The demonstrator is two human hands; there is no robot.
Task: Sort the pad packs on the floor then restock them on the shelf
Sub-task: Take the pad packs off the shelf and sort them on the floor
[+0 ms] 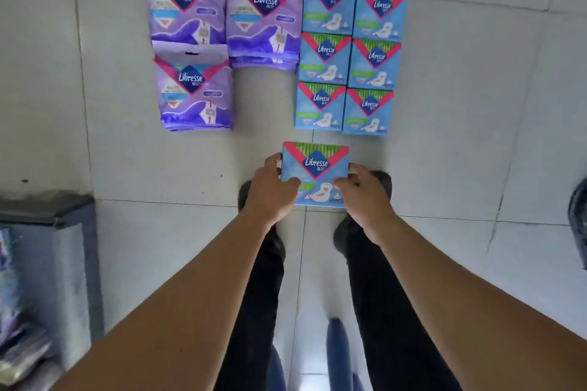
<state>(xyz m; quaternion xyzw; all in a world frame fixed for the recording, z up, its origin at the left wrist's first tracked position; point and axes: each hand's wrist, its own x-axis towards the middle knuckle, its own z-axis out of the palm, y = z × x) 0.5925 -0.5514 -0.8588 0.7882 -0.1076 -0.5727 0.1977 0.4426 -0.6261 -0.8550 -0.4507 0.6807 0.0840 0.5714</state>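
I hold one blue pad pack (314,165) in front of me above my feet. My left hand (271,189) grips its left edge and my right hand (362,189) grips its right edge. On the tiled floor beyond it, several blue packs (349,57) lie in two neat columns. To their left lie three larger purple packs: one at top left (187,13), one beside it (263,25), and one below the first (195,95).
The grey edge of a shelf unit (54,251) with blurred goods stands at the lower left. A dark object (579,219) shows at the right edge. My dark shoes and trousers (254,279) are below the held pack. Pale floor tiles (460,136) surround the packs.
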